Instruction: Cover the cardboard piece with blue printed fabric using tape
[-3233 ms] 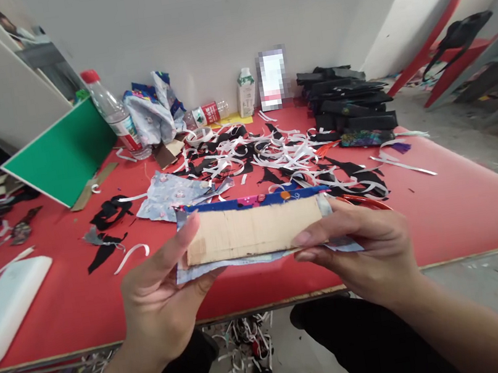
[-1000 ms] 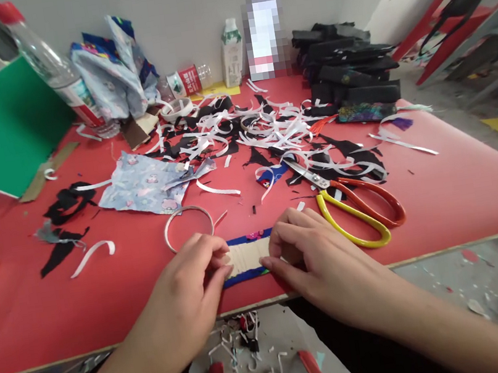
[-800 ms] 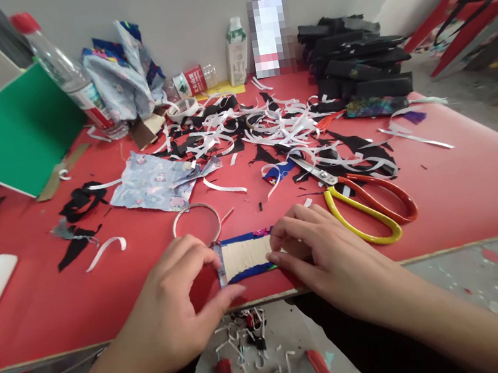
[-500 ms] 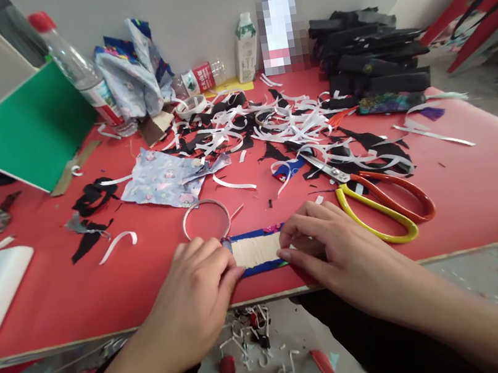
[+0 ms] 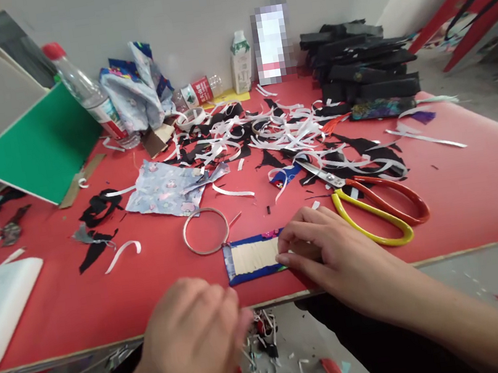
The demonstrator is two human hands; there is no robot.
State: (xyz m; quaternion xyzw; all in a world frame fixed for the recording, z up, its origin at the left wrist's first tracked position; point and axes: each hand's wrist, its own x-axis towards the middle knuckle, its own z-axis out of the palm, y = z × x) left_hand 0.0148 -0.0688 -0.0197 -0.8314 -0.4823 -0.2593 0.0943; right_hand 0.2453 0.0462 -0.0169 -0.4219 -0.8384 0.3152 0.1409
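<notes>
A small cardboard rectangle wrapped in blue patterned fabric (image 5: 253, 259) lies flat on the red table (image 5: 465, 191) near its front edge. My right hand (image 5: 328, 249) presses down on its right part, fingers together and laid flat. My left hand (image 5: 193, 344) is off the piece, below the table edge, blurred by motion with its fingers curled. A thin metal ring (image 5: 206, 231) lies just beyond the piece's left end. Scissors with one yellow and one red handle (image 5: 374, 211) rest to the right of my right hand.
White paper strips and black fabric scraps (image 5: 270, 139) litter the table's middle. A light-blue fabric piece (image 5: 168, 189), a green board (image 5: 42, 149), a water bottle (image 5: 90, 98), a milk carton (image 5: 241, 69) and stacked black pieces (image 5: 363, 76) stand behind. A white pad (image 5: 0, 311) lies left.
The wrapped piece went from being held up in both hands to lying on the table. My left hand has just pulled back off its left end toward me; my right hand stays on it.
</notes>
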